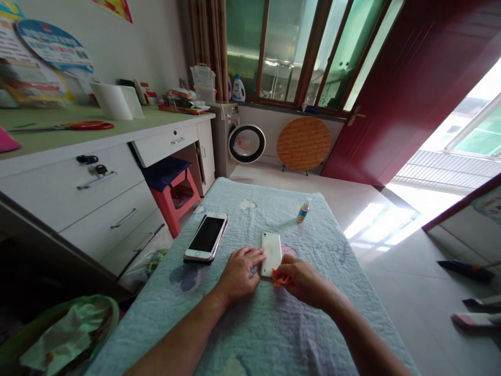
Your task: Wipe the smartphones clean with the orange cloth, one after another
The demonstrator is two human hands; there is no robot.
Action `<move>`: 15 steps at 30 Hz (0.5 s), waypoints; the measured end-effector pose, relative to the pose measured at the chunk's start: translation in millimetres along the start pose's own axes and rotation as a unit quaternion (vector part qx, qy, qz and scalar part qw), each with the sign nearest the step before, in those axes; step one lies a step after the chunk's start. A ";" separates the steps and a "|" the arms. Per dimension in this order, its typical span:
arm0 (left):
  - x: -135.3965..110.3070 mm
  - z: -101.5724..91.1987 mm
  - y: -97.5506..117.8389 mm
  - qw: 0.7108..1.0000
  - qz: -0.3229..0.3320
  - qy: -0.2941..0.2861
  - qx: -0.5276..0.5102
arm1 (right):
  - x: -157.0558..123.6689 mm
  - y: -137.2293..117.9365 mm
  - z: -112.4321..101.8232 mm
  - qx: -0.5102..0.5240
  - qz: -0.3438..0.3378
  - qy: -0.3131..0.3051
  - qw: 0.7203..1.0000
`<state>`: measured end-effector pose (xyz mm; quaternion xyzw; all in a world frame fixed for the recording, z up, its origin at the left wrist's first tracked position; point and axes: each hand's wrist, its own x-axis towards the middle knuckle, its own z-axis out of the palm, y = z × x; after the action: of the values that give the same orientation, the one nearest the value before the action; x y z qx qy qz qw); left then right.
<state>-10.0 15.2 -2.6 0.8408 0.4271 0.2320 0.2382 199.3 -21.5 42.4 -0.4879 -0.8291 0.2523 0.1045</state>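
- Both hands met at one white phone (271, 254): the left hand (240, 274) grasped nothing, its fingers resting over the phone's left edge, while the right hand (297, 277) pinched a crumpled orange cloth (279, 278) at the near right corner.
- On the near left, low down, sat a green basket (114, 313) with crumpled paper in it.
- Beyond it, red-handled scissors (92, 125) and a paper roll (113, 102) were on the desk (156, 121), and a red stool (165, 202) was tucked by its drawers.
- Left of the left hand, well apart from it, a second phone (207, 235) lay screen up on the blue quilt (266, 334).
- Between the hands, the white phone lay back up on the quilt, long side running from near to far.
- Farther off and to the right stood a small spray bottle (303, 210), upright, with neither hand on it.
- Judging by the cloth against the phone, wiping the back seemed the step in hand, about its near right corner.
- A next stroke would call for light, even pressure from the right, with the left steadying the edge so the phone did not slide on the soft quilt.
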 end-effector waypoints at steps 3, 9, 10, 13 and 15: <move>0.4 0.3 0.2 1.000 -0.001 0.001 -0.005 | -1.5 0.7 3.5 -0.033 0.031 0.009 0.999; 1.1 0.2 0.8 1.000 -0.011 -0.005 -0.003 | 9.3 -9.0 19.2 -0.080 0.044 0.042 0.995; 1.0 0.2 0.6 1.000 -0.011 -0.007 -0.003 | 11.4 -10.8 22.2 -0.087 0.045 0.049 0.994; 0.4 0.6 -0.4 1.000 -0.005 -0.007 -0.004 | 16.7 -14.7 31.5 -0.106 0.045 0.068 0.991; 0.0 1.3 -1.4 1.000 0.001 -0.005 -0.007 | 19.4 -16.1 36.9 -0.112 0.034 0.080 0.990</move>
<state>-10.1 15.7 -4.4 0.8409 0.4231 0.2314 0.2455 161.9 -22.8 18.0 -0.5426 -0.8243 0.1216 0.1063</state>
